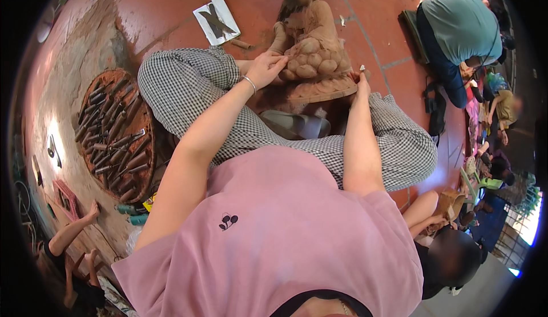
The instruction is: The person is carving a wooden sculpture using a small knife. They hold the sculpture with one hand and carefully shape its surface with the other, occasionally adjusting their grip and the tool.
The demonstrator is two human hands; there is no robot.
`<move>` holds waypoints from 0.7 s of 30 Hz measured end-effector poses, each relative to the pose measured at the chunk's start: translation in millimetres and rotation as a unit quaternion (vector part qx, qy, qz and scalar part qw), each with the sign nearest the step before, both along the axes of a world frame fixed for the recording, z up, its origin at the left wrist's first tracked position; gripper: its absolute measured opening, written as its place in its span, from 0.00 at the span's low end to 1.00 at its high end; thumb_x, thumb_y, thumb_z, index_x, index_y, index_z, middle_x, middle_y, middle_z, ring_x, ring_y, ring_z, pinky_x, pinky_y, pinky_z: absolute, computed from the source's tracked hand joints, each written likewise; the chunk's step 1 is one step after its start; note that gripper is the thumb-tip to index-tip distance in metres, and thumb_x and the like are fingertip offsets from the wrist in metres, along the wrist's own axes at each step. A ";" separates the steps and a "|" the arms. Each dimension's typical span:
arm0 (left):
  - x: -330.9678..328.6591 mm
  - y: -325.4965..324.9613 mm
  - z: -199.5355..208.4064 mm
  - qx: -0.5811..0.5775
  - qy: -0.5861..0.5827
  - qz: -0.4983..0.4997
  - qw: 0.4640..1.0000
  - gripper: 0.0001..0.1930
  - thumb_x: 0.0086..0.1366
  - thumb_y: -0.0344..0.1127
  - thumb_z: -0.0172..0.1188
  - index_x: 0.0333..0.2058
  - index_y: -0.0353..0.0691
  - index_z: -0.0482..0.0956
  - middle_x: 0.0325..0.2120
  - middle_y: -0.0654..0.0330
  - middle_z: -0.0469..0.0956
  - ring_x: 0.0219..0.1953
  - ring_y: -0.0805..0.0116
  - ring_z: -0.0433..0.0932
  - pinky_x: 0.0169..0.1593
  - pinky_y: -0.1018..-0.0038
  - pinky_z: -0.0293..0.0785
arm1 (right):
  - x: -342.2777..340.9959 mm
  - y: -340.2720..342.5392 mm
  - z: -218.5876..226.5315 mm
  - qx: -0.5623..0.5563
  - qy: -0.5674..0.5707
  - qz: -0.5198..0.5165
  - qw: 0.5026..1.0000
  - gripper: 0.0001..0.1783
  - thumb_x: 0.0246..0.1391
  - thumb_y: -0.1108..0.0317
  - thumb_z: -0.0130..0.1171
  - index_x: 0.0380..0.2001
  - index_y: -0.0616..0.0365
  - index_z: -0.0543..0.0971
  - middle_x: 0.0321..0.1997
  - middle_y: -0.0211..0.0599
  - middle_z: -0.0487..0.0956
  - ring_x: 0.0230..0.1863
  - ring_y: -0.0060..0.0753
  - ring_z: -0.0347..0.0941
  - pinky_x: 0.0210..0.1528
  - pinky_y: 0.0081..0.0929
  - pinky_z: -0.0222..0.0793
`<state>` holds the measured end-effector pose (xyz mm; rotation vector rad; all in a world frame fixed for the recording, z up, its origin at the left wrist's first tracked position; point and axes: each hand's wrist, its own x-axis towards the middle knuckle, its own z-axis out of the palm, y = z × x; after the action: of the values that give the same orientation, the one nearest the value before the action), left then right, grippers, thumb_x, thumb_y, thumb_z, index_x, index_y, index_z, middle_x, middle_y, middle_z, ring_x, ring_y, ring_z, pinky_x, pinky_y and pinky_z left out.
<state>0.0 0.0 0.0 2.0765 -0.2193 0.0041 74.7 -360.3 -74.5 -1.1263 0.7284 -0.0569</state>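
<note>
A brown carved figure (pixel 319 43) stands on the floor between my bent legs, with a cluster of round, fruit-like shapes low on its front. It looks like dusty wood. My left hand (pixel 268 70) rests against its left side, fingers stretched out near the round shapes. A silvery bracelet circles that wrist. At the right edge of the carving's base, my right hand (pixel 362 83) is closed around the rim, its fingers partly hidden. A small pale bit shows by its fingertips, too small to name.
Left of me lies a round tray (pixel 153 163) full of chisels (pixel 114 126). A white tray (pixel 200 12) with dark flat pieces is on the tiled floor beyond my left knee. A grey slipper (pixel 291 124) lies before me. Other people sit at right and lower left.
</note>
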 end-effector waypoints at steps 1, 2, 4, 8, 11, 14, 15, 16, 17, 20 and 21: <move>-2.8 -3.9 -6.4 -0.019 -0.009 0.010 1.000 0.18 0.69 0.46 0.54 0.47 0.39 0.82 0.44 0.52 0.79 0.47 0.59 0.77 0.52 0.68 0.72 | -2.5 -2.1 -0.1 -0.002 0.001 -0.003 1.000 0.16 0.66 0.58 0.51 0.36 0.63 0.75 0.39 0.46 0.81 0.42 0.44 0.79 0.47 0.40 0.78; -3.7 -5.8 -12.3 -0.037 -0.019 0.020 0.999 0.18 0.69 0.46 0.54 0.46 0.38 0.83 0.43 0.52 0.79 0.46 0.59 0.78 0.51 0.68 0.72 | -5.1 -4.4 0.1 -0.005 0.001 -0.005 1.000 0.16 0.66 0.59 0.50 0.35 0.63 0.75 0.37 0.46 0.81 0.40 0.43 0.80 0.47 0.39 0.77; -7.1 6.8 -13.7 -0.051 0.013 0.016 0.999 0.19 0.68 0.47 0.55 0.43 0.37 0.84 0.43 0.50 0.79 0.46 0.54 0.77 0.51 0.66 0.72 | -20.4 12.2 10.4 -0.017 0.026 0.026 0.999 0.15 0.66 0.60 0.50 0.35 0.63 0.75 0.36 0.43 0.81 0.38 0.41 0.80 0.45 0.36 0.78; 1.2 -12.6 -14.0 -0.097 -0.041 0.067 0.992 0.20 0.65 0.49 0.58 0.38 0.35 0.85 0.41 0.49 0.79 0.45 0.53 0.77 0.51 0.64 0.72 | -8.0 18.5 75.9 -0.086 0.029 0.103 0.991 0.16 0.66 0.62 0.50 0.35 0.66 0.75 0.35 0.42 0.80 0.33 0.34 0.79 0.36 0.27 0.77; 10.6 -24.8 7.0 -0.157 -0.012 0.084 0.984 0.23 0.60 0.52 0.64 0.37 0.34 0.84 0.42 0.50 0.79 0.43 0.56 0.78 0.49 0.65 0.73 | -9.3 35.8 112.8 -0.163 0.010 0.150 0.975 0.15 0.65 0.61 0.52 0.34 0.63 0.76 0.34 0.37 0.80 0.33 0.30 0.78 0.37 0.25 0.76; 20.6 -27.4 41.6 -0.125 0.010 0.091 0.988 0.21 0.59 0.48 0.68 0.41 0.34 0.83 0.39 0.56 0.80 0.43 0.68 0.80 0.44 0.73 0.77 | -7.6 43.6 123.7 -0.164 0.002 0.196 0.967 0.13 0.64 0.60 0.54 0.33 0.60 0.77 0.33 0.33 0.80 0.32 0.27 0.77 0.38 0.25 0.75; 22.7 -30.3 43.7 -0.142 0.020 0.091 0.985 0.24 0.57 0.51 0.69 0.41 0.34 0.83 0.40 0.56 0.80 0.41 0.66 0.80 0.44 0.73 0.77 | -8.0 44.7 123.4 -0.165 -0.002 0.199 0.966 0.13 0.64 0.61 0.54 0.33 0.60 0.78 0.33 0.33 0.80 0.32 0.26 0.76 0.38 0.25 0.75; 24.7 -32.8 44.4 -0.158 0.030 0.092 0.983 0.26 0.55 0.53 0.69 0.41 0.34 0.83 0.41 0.55 0.79 0.40 0.65 0.80 0.44 0.72 0.77 | -8.2 46.2 122.9 -0.165 -0.006 0.202 0.965 0.13 0.64 0.61 0.55 0.33 0.60 0.78 0.33 0.32 0.80 0.32 0.26 0.76 0.38 0.25 0.74; 26.6 -33.3 44.5 -0.175 0.041 0.094 0.979 0.29 0.53 0.56 0.70 0.41 0.34 0.83 0.42 0.55 0.79 0.39 0.63 0.80 0.43 0.72 0.77 | -7.9 48.1 122.7 -0.165 -0.009 0.206 0.964 0.13 0.64 0.61 0.55 0.33 0.60 0.78 0.32 0.32 0.80 0.32 0.25 0.76 0.38 0.25 0.74; 32.0 -23.8 36.9 -0.139 0.054 0.059 0.987 0.28 0.53 0.54 0.71 0.42 0.35 0.83 0.42 0.57 0.79 0.39 0.67 0.80 0.44 0.74 0.77 | -7.1 59.2 125.5 -0.222 0.013 0.204 0.953 0.12 0.63 0.61 0.55 0.33 0.60 0.78 0.31 0.30 0.79 0.32 0.23 0.75 0.37 0.24 0.74; 34.4 -20.0 33.4 -0.162 0.068 0.032 0.984 0.27 0.54 0.53 0.71 0.43 0.36 0.84 0.42 0.57 0.79 0.39 0.68 0.80 0.45 0.74 0.77 | -7.9 63.0 128.1 -0.258 0.023 0.198 0.945 0.13 0.63 0.61 0.56 0.33 0.61 0.78 0.30 0.30 0.78 0.31 0.23 0.74 0.37 0.23 0.73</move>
<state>34.4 -20.0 33.4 1.7509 -0.0629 -0.0590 66.8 -297.2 53.5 -1.7655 0.5257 0.1282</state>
